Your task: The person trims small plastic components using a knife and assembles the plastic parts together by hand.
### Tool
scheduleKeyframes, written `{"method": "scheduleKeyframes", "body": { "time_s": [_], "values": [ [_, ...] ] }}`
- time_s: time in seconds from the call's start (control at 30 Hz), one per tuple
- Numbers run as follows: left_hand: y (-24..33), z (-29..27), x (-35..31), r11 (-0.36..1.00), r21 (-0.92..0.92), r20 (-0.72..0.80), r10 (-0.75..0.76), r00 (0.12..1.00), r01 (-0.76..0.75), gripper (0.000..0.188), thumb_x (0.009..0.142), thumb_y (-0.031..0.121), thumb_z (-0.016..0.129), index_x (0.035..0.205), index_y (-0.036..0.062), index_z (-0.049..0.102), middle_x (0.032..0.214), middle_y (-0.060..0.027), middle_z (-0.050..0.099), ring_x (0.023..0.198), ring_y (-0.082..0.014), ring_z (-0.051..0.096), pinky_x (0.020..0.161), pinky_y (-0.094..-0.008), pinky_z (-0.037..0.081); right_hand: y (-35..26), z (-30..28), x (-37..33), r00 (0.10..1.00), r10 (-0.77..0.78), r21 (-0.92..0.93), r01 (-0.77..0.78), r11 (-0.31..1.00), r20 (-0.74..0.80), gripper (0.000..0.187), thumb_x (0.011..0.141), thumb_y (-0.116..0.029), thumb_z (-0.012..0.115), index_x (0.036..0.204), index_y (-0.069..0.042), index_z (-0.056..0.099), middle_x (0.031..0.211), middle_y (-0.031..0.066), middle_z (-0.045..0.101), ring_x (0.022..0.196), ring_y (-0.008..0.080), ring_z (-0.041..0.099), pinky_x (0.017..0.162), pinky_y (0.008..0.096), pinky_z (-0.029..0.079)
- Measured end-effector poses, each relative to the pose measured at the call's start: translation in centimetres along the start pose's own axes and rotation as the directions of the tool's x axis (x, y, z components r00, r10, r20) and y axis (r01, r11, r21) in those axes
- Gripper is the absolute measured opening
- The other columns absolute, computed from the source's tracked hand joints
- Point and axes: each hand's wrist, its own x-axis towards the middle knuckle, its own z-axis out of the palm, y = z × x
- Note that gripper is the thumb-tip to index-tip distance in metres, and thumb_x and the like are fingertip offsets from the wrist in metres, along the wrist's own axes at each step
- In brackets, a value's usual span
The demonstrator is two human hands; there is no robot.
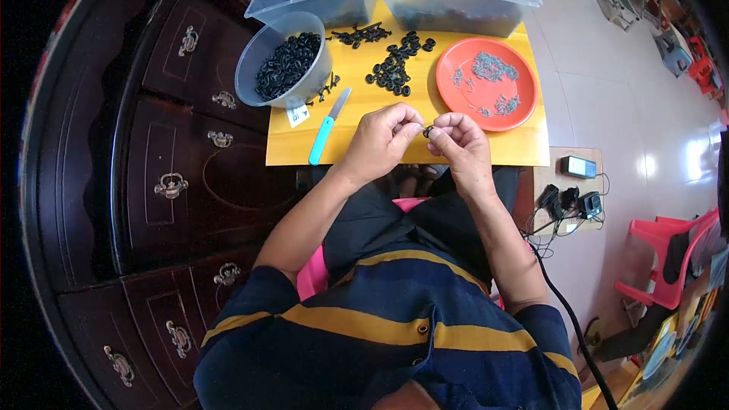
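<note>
The hands are nearly together above the table's near edge. The right hand (465, 146) pinches 1 small black ring (428, 132) between thumb and fingers. The left hand (386, 139) has its thumb and forefinger pressed together just beside it; whether they grip a thin piece cannot be told.

From the hands, loose rings (392, 76) lie at 11 o'clock, with black pegs (368, 34) beyond. Grey pins (493, 67) lie in 2 main heaps on a red plate (449, 100) at 2 o'clock. Judging by these piles, plenty remains; which pieces are finished cannot be told.

A knife (328, 130) lies at 9 o'clock, and a ring-filled tub (254, 91) at 10. 2 bins (448, 17) bound the far side at 11 and 12. The hands' room lies between knife and plate; the table (287, 152) ends at 6 o'clock.
</note>
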Motion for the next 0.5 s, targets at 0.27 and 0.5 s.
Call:
{"method": "scheduleKeyframes", "body": {
  "time_s": [0.27,0.5],
  "values": [
    [0.76,-0.17,0.04,0.994,0.1,0.011,0.048,0.999,-0.049,0.008,0.09,0.007,0.064,0.089,-0.0014,0.063,0.075,-0.0121,0.065,0.064,-0.0187,0.062,0.061,-0.032,0.049,0.13,0.18,-0.07,1.0,-0.016,-0.023,0.016,1.0,-0.005,0.013,0.092,-0.002,0.067,0.102,-0.003,0.058,0.088,0.0016,0.064,0.074,0.0079,0.062,0.069,0.0215,0.053],
    [0.82,0.47,0.1,0.997,0.071,0.01,-0.033,0.999,0.032,0.007,0.089,0.006,0.064,0.089,-0.0018,0.064,0.074,-0.011,0.066,0.065,-0.0147,0.063,0.061,-0.0301,0.05,0.3,0.16,-0.16,0.998,-0.037,0.009,0.038,0.999,-0.044,0.013,0.091,0.001,0.066,0.1,-0.002,0.056,0.085,0.002,0.063,0.074,0.0086,0.062,0.069,0.0222,0.053]
  ]
}}
